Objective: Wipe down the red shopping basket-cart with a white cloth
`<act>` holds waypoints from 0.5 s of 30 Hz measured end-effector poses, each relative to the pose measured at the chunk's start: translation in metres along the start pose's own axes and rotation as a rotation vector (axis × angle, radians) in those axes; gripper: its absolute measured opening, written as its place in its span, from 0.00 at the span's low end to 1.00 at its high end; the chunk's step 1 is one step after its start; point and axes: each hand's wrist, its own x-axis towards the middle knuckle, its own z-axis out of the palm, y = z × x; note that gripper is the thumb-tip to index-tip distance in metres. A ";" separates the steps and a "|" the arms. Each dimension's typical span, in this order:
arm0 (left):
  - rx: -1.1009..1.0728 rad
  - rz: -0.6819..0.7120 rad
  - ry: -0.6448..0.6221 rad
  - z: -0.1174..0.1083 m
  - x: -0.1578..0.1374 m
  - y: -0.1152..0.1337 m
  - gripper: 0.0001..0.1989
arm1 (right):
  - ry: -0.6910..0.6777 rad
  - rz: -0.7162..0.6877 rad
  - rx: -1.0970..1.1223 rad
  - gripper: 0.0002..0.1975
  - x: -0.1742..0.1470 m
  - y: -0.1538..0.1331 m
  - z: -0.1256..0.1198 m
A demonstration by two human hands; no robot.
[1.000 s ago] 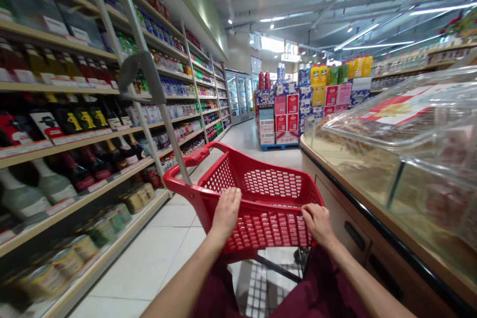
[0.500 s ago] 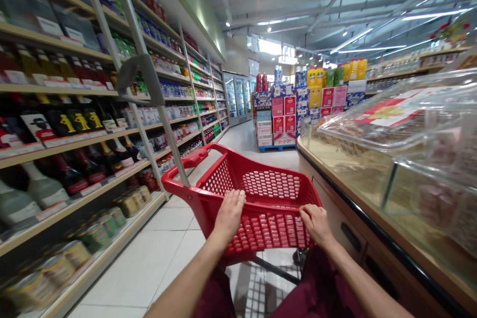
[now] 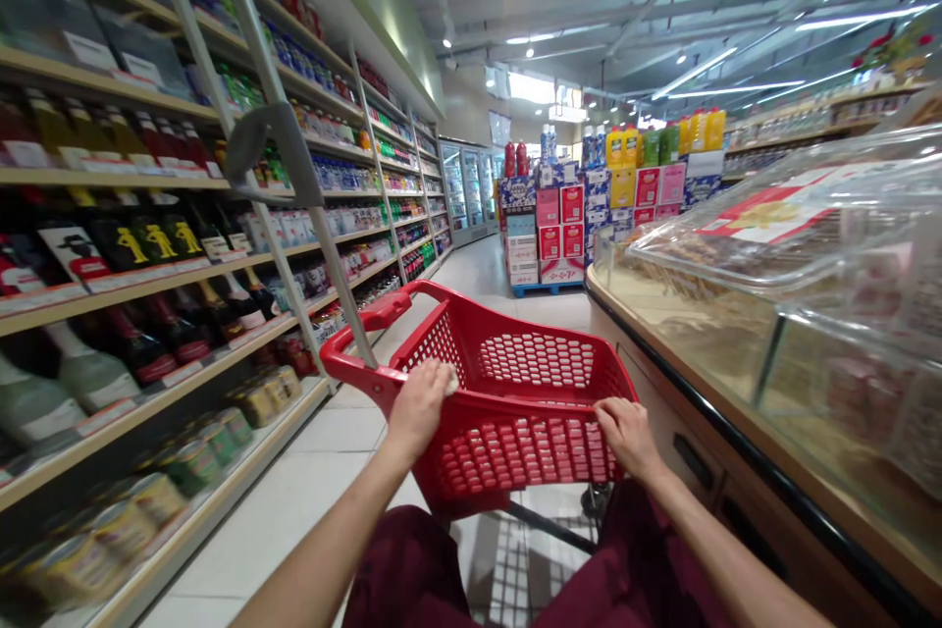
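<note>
Two hands (image 3: 418,410) (image 3: 627,432), red cart (image 3: 515,456) (near side rim) directly beneath.

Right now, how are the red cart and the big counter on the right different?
The cart has red sides full of holes, but the counter has a wood-coloured front and clear walls above. The left hand and right hand touch the cart; neither touches the counter. You can see through parts of both.
</note>
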 end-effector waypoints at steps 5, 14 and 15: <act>0.048 -0.149 0.076 -0.009 -0.005 -0.013 0.18 | 0.024 0.033 0.017 0.15 -0.001 -0.002 0.000; 0.060 -0.029 0.019 0.000 0.000 -0.008 0.18 | -0.006 0.010 0.004 0.15 -0.001 -0.003 -0.002; 0.082 -0.090 0.050 -0.003 -0.001 -0.017 0.18 | 0.001 0.009 -0.006 0.15 -0.001 -0.003 -0.001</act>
